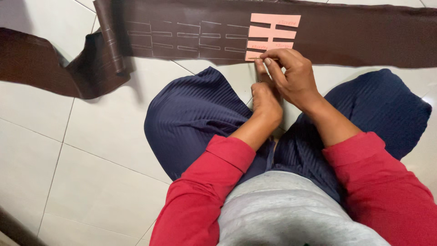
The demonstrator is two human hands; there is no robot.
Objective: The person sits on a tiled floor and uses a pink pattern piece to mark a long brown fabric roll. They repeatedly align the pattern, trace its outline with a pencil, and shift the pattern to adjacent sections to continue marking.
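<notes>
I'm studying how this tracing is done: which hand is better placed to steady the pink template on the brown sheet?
Probably the right hand: its fingertips already rest at the lower edge of the pink template on the brown sheet. The left hand lies nearer the body, one finger reaching toward that edge.

It looked like a room in a home used for craft work rather than a fitted workshop. The person sat on a glossy white tiled floor [91,173], and a long strip of dark brown leather-like sheet [355,34] marked with outlines lay spread there, a slotted pink paper template [273,32] resting on it.
</notes>
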